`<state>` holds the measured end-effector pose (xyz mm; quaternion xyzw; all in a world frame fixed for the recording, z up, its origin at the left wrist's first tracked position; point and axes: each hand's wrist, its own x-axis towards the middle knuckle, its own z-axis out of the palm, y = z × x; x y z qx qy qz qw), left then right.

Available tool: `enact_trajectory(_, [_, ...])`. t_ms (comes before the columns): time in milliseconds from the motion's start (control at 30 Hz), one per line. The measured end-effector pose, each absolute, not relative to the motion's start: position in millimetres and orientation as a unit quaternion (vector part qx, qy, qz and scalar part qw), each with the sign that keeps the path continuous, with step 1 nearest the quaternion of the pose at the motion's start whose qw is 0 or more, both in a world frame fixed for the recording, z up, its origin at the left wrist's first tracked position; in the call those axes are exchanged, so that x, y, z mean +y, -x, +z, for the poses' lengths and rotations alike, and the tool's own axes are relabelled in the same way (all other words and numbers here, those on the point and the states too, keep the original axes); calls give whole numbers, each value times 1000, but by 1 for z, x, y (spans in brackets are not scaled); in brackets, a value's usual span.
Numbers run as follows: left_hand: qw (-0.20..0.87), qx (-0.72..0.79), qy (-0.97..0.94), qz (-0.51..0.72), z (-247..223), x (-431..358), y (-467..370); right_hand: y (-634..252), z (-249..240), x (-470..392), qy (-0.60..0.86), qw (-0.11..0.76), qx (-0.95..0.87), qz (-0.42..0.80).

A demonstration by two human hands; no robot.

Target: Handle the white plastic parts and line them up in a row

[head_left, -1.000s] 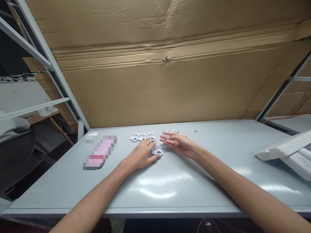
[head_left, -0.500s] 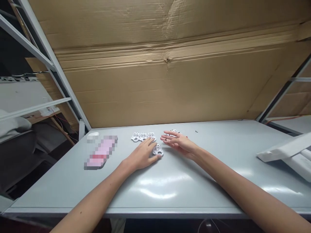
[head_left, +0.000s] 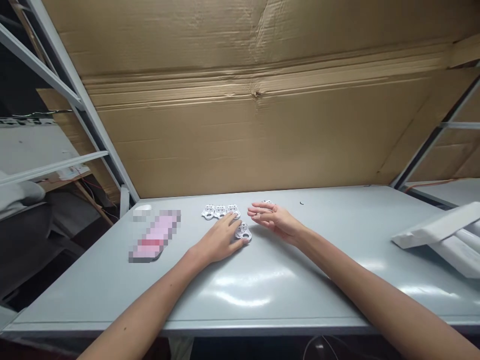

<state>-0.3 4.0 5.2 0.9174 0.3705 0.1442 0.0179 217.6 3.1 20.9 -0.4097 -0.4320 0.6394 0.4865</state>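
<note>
My left hand (head_left: 220, 238) rests on the table with its thumb and fingers around a white, flat plastic piece (head_left: 243, 232) that has a round hole and two small ear-like bumps. The thumb touches the lower edge of this piece, and the hand covers part of its left side. Three similar white pieces (head_left: 220, 210) lie in a row just beyond the fingertips. To the right, my right hand (head_left: 276, 223) is turned sideways with its fingers stretched out, and I see nothing held in it. Behind it, another white piece (head_left: 267, 201) is mostly hidden.
A pink, blurred, phone-like object (head_left: 159, 236) and a small white object (head_left: 143, 212) lie at left. A tiny black curved bit (head_left: 301, 203) sits beyond my right hand. White foam-like packing (head_left: 438, 232) lies at right. A cardboard sheet (head_left: 255, 135) stands along the table's back.
My right hand has shifted its fingers slightly, and the white piece behind it is more hidden. My left hand stays in place around its piece. The view has moved slightly.
</note>
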Motion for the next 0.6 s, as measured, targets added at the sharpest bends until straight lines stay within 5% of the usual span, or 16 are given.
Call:
enact_trajectory(200, [17, 374, -917, 137, 7, 3, 1, -233, 23, 10, 420, 492, -528, 550])
enact_trajectory(433, [20, 383, -916, 122, 8, 2, -1, -262, 17, 23, 535, 445, -675, 245])
enact_trajectory(600, [22, 383, -916, 120, 9, 2, 0, -273, 2, 33, 572, 385, -705, 166])
